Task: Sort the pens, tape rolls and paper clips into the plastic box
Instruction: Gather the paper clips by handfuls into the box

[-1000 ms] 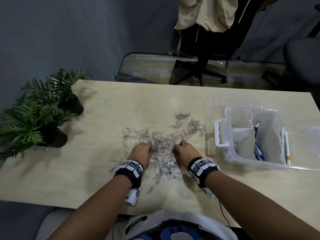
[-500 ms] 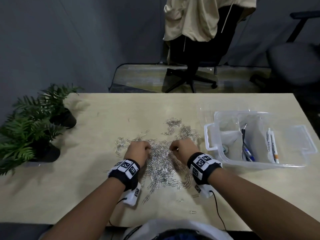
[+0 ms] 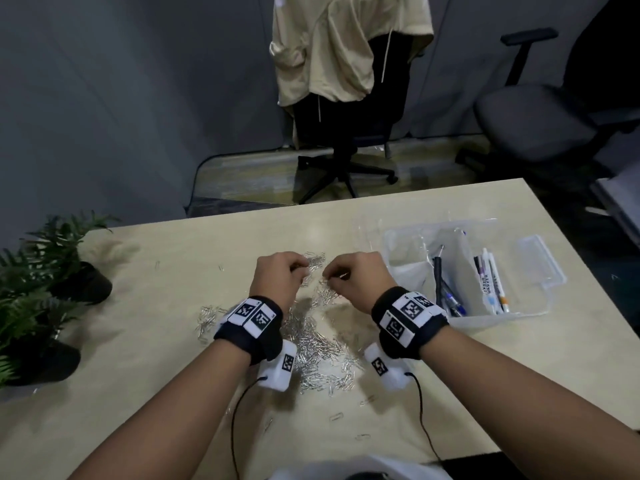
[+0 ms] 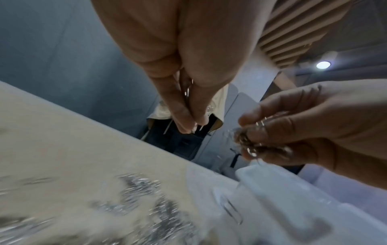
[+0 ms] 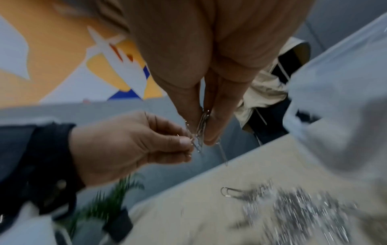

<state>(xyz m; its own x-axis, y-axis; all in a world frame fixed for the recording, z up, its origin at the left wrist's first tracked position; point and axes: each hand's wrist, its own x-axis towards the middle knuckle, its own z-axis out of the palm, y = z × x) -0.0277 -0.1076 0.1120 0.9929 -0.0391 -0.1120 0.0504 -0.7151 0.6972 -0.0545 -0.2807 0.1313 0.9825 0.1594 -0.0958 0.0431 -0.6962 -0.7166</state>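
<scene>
A scatter of silver paper clips point(image 3: 317, 344) covers the middle of the pale table point(image 3: 138, 358). Both hands hover above it, lifted off the table. My left hand point(image 3: 282, 277) pinches a bunch of paper clips point(image 4: 188, 92) between curled fingers. My right hand point(image 3: 358, 278) also pinches a bunch of paper clips point(image 5: 201, 127), close beside the left. The clear plastic box point(image 3: 540, 306) stands to the right and holds several pens point(image 3: 491, 282). No tape rolls can be made out.
Two potted ferns point(image 3: 41, 289) stand at the table's left edge. An office chair draped with a beige garment point(image 3: 343, 50) stands beyond the far edge, and a second chair point(image 3: 540, 119) at the right. Stray clips point(image 3: 363, 437) lie near the front edge.
Both hands have risen off the clip pile with clips pinched in their fingers and moved farther from me. The head view has tilted up.
</scene>
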